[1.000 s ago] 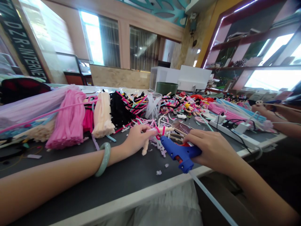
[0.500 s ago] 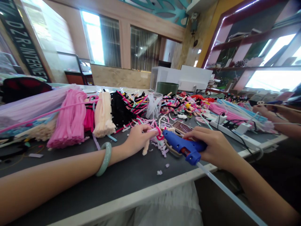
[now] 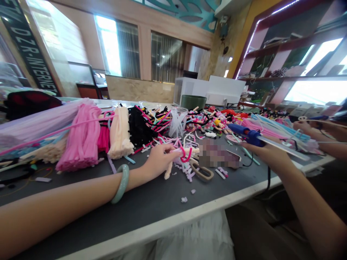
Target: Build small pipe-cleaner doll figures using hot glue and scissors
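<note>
My left hand (image 3: 158,159), with a pale green bangle (image 3: 121,183) on its wrist, rests on the dark table (image 3: 151,202). Its fingers pinch a small fuzzy craft piece (image 3: 181,153) made of cream and pink pipe cleaner. My right hand (image 3: 267,152) is out to the right, closed round a blue glue gun (image 3: 247,133). A clear glue stick (image 3: 284,147) pokes out of the gun's back. The gun is tilted above the table, well away from the craft piece.
Bundles of pink, cream and black pipe cleaners (image 3: 84,137) lie at the left and back. A clear cup (image 3: 177,121), small doll figures (image 3: 211,121) and a tan loop (image 3: 200,171) are spread around. Another person's hands (image 3: 306,126) work at the far right. The table's white edge (image 3: 189,216) runs in front.
My right hand has lifted the glue gun off the craft piece and swung it right and away. The left hand has stayed put, still pinching the piece.
</note>
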